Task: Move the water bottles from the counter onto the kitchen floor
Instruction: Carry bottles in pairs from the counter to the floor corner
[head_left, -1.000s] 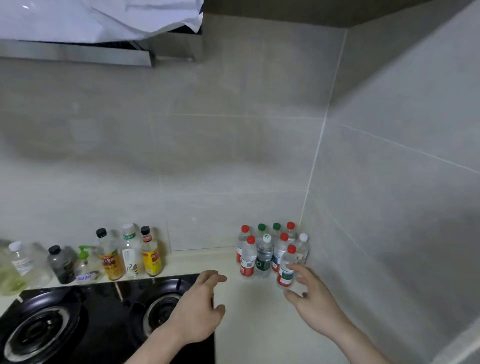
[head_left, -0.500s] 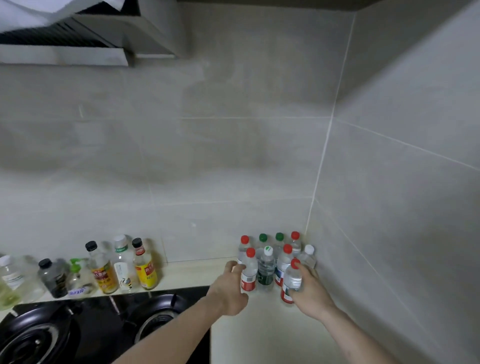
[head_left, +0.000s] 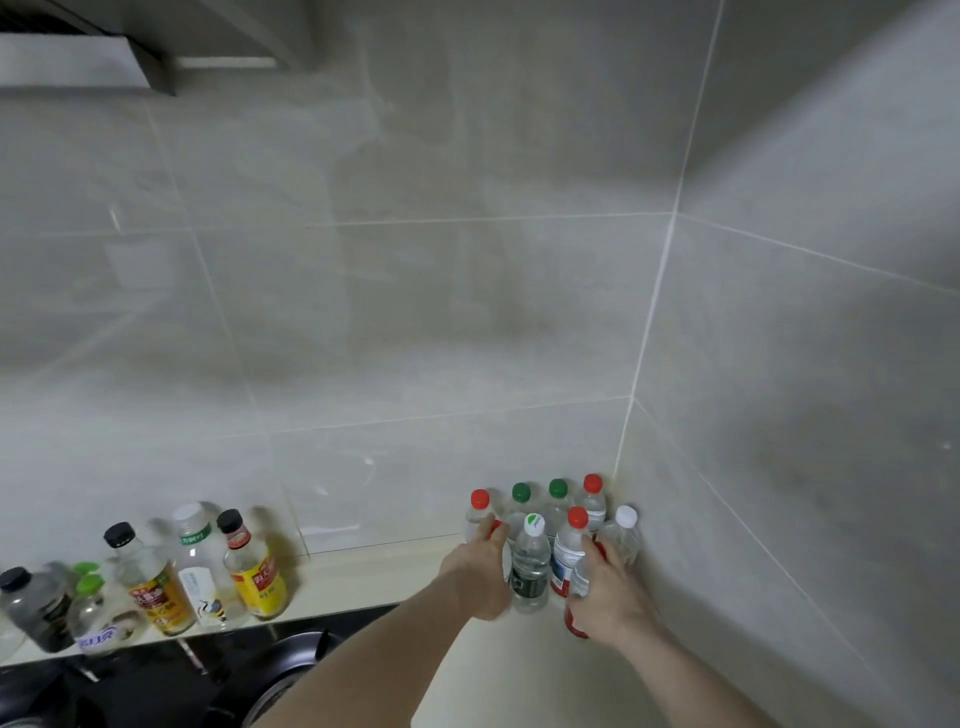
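Note:
Several small clear water bottles with red, green and white caps stand clustered in the counter's back right corner. My left hand (head_left: 480, 574) is wrapped around a front-left red-capped bottle (head_left: 496, 527), mostly hidden by the hand. My right hand (head_left: 608, 595) grips the front-right red-labelled bottle (head_left: 574, 621), whose cap is covered by my fingers. Between my hands stands a dark-labelled bottle with a white cap (head_left: 530, 564). Behind it are a red-capped bottle (head_left: 569, 545), two green-capped ones (head_left: 521, 492) and a white-capped one (head_left: 621, 535) against the side wall.
The cream counter (head_left: 509, 670) ends at tiled walls behind and to the right. A row of sauce and oil bottles (head_left: 254, 571) lines the back wall at left. A black gas hob (head_left: 218, 686) lies at lower left, with the range hood (head_left: 78, 67) above.
Both hands reached forward into the bottle cluster and closed on the two front bottles. The view has shifted closer and slightly downward.

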